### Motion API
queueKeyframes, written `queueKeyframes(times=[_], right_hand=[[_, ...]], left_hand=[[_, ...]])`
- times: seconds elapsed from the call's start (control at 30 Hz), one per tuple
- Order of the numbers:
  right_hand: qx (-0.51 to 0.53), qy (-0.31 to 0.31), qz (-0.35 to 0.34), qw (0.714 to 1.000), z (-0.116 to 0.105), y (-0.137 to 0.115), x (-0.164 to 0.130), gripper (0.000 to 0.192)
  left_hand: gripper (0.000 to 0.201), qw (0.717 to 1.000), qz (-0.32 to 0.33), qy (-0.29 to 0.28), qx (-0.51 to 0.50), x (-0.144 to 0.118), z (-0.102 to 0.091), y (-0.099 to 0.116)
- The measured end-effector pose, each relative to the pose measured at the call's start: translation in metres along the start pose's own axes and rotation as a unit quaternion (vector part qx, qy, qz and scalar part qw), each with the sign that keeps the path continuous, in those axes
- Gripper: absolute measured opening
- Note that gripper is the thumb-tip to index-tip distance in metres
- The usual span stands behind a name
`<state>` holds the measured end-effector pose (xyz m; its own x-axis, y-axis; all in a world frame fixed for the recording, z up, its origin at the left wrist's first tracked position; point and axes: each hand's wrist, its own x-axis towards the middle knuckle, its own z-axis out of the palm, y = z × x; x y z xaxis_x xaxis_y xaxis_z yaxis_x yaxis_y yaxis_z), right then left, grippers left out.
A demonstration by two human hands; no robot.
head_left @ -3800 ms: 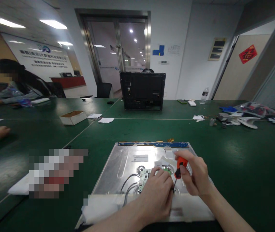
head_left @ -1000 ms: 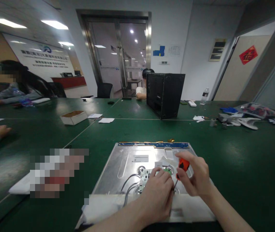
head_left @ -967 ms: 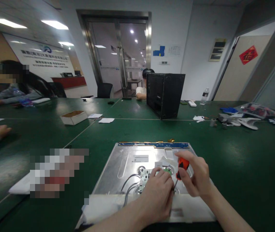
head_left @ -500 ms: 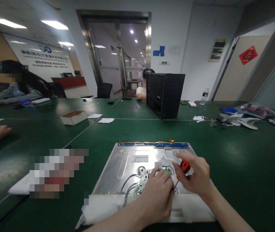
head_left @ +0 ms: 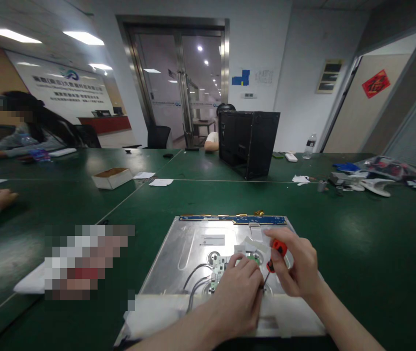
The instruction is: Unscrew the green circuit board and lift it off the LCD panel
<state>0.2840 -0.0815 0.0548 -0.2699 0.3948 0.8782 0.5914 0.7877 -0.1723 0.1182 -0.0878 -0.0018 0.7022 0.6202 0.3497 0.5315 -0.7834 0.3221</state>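
While sat at a big green table (head_left: 357,234) in an office, glass doors (head_left: 178,83) straight ahead, black computer case (head_left: 247,141) standing further down, small cardboard box (head_left: 111,177) off to the left, water bottle (head_left: 309,145) far right. Metal panel (head_left: 193,243) lying flat right up front, grey cables (head_left: 195,282) running to a little circuit board (head_left: 218,268) on it. Right hand (head_left: 295,270) wrapped round an orange-handled screwdriver (head_left: 275,253), fingers closed on the grip, tip angled down to the panel beside the board. Left hand (head_left: 235,297) resting palm down over the board, fingers curled together; can't really tell if pinching anything underneath.
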Motion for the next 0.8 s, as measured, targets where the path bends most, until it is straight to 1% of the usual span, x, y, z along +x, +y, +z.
queueKeyframes(times=[0.13,0.23,0.3,0.4,0.57,0.67,0.8], right_hand=[[-0.048,0.022,-0.007,0.999,0.0032,-0.0002,-0.0016,0.017],[-0.060,0.036,-0.009,0.998,0.0041,-0.0003,-0.0020,0.016],[-0.053,0.033,-0.011,0.998,0.0032,-0.0006,-0.0016,0.017],[-0.020,0.014,-0.013,1.000,0.0003,-0.0014,0.0001,0.020],[0.038,-0.003,-0.007,0.999,-0.0026,-0.0020,0.0029,0.032],[0.028,0.000,-0.003,1.000,-0.0021,-0.0021,0.0027,0.033],[-0.017,0.010,-0.007,1.000,-0.0004,-0.0028,0.0019,0.029]], left_hand=[[0.008,1.000,-0.004,-0.009,-0.001,-0.0002,0.0005,-0.0004],[0.010,1.000,-0.004,-0.013,0.000,-0.0008,0.0007,-0.0013],[0.012,1.000,-0.001,-0.017,0.003,-0.0010,0.0002,-0.0017],[0.013,1.000,0.005,-0.022,0.002,-0.0009,-0.0010,-0.0019],[0.010,1.000,0.004,-0.011,-0.003,-0.0002,-0.0019,-0.0013],[0.010,1.000,0.007,-0.011,0.002,0.0000,-0.0014,-0.0015],[0.010,1.000,0.008,-0.015,0.010,0.0000,-0.0005,-0.0021]])
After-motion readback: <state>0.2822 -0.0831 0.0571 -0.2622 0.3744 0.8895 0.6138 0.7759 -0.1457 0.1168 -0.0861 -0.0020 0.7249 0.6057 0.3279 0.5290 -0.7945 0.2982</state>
